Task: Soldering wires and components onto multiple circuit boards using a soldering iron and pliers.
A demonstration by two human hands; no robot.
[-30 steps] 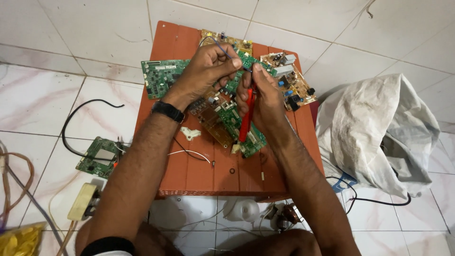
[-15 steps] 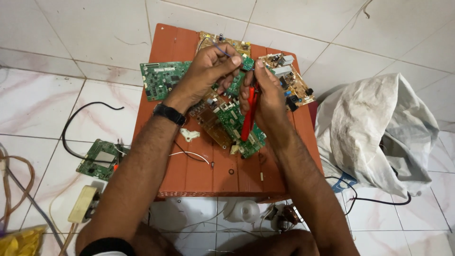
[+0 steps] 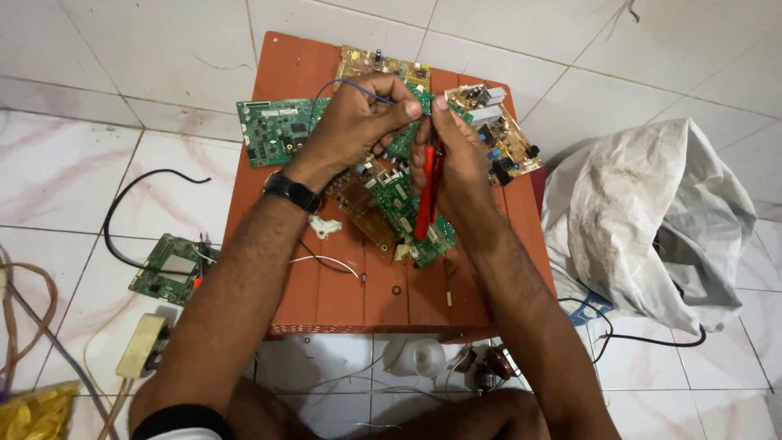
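Little changed since a moment earlier — both hands still raised above the low orange-brown wooden table (image 3: 326,277), barely shifted. Left hand (image 3: 354,122) pinching a small green circuit board (image 3: 407,134) with a thin blue wire (image 3: 358,84) looping over the knuckles. Right hand (image 3: 456,163) clenched around red-handled pliers (image 3: 425,195), thumb pressing the board's upper edge. Board held in the air over the table's far half, above a bigger green circuit board (image 3: 399,204) lying flat. Likely light and stiff but brittle — best gripped by the bare edges, not the soldered parts. Right of the table, a crumpled white woven sack (image 3: 652,212).
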